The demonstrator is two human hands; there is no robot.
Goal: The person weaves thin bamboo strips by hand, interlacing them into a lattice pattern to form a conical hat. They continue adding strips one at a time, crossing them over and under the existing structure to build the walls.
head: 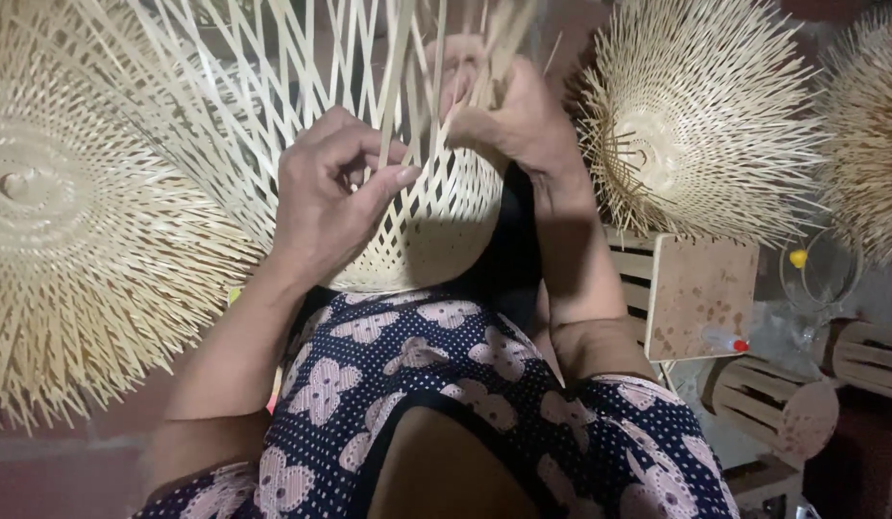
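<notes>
Head view: the left hand (330, 197) pinches a bamboo strip (393, 96) of the half-woven hat (417, 221) resting on the lap; the right hand (508, 111) grips strips at its far side. A hard bend could snap a strip, or loose ones could slip from the weave.

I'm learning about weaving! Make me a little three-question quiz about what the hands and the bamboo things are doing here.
1. True or false: both hands work on the same woven bamboo piece.
2. Which hand pinches a bamboo strip between thumb and forefinger? A) left hand B) right hand C) neither
3. Fill in: the piece being woven rests on the person's ____, above the dotted flower-print cloth.

Key:
1. True; the fingers of both are among its loose strips.
2. A.
3. Lap. Other woven pieces lie beside it: one on the left, another on the right.
</notes>
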